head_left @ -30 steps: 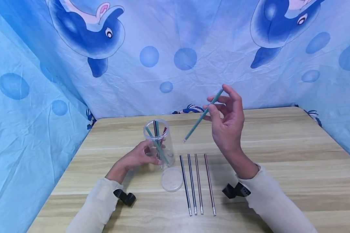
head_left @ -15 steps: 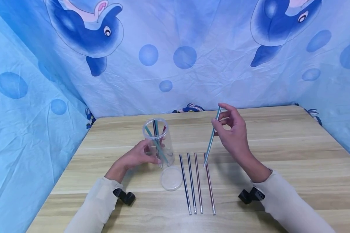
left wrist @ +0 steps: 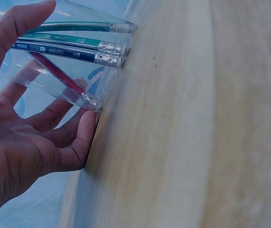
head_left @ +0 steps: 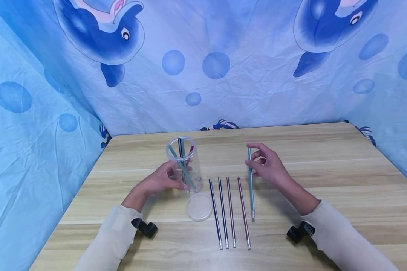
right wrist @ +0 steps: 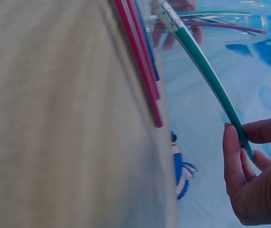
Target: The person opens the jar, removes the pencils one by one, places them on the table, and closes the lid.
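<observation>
My left hand (head_left: 161, 179) holds a clear plastic jar (head_left: 196, 171) upright on the table, thumb and fingers curled round its lower side. Inside lean several pencils: green (left wrist: 69, 42), dark blue (left wrist: 62, 49) and red (left wrist: 54, 71), their eraser ends at the bottom. My right hand (head_left: 270, 165) pinches a green pencil (head_left: 251, 195) by its far end, its eraser end towards me. Whether that end touches the table I cannot tell. To its left lie two dark blue pencils (head_left: 215, 214) and two red pencils (head_left: 244, 212), side by side, eraser ends nearest me.
A round clear lid (head_left: 199, 207) lies flat in front of the jar, left of the pencil row. The wooden table (head_left: 342, 180) ends at a blue dolphin-print cloth (head_left: 196, 41) behind and at the sides. Black wrist cameras (head_left: 144, 227) sit at both cuffs.
My right hand has come down and towards me with the green pencil, swinging it from slanted in the air to nearly in line with the row. The left hand and jar have stayed put.
</observation>
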A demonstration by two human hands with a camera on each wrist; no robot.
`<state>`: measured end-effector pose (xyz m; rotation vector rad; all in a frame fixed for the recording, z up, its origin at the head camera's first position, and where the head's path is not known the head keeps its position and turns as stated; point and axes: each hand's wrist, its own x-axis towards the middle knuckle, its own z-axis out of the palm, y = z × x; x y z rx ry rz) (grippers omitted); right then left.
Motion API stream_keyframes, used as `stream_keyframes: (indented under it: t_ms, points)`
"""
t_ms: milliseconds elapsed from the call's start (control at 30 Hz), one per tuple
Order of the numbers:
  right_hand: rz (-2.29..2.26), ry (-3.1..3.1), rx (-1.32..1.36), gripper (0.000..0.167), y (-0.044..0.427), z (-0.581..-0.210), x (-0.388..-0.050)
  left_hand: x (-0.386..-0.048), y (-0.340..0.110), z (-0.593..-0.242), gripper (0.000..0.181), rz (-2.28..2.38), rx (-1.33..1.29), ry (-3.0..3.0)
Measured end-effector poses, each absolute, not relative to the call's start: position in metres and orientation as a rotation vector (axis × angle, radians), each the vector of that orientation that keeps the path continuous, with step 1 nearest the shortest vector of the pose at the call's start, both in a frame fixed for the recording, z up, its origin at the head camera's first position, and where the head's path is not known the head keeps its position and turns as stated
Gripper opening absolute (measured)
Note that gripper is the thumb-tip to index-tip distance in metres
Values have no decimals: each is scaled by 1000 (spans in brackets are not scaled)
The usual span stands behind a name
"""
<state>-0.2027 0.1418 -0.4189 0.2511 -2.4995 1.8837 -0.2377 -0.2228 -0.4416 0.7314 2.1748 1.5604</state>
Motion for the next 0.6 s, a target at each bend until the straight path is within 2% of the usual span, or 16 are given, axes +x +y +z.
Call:
stream_keyframes:
  t_ms: [267,600]
  points:
    - [1933,-2631,233,53,145,-435,-200,-239,-222,-440,69,1567,739,2173]
    - [1983,-2758,218,53,147,-438,-198,-238,-223,-441,72,1577,736,2162]
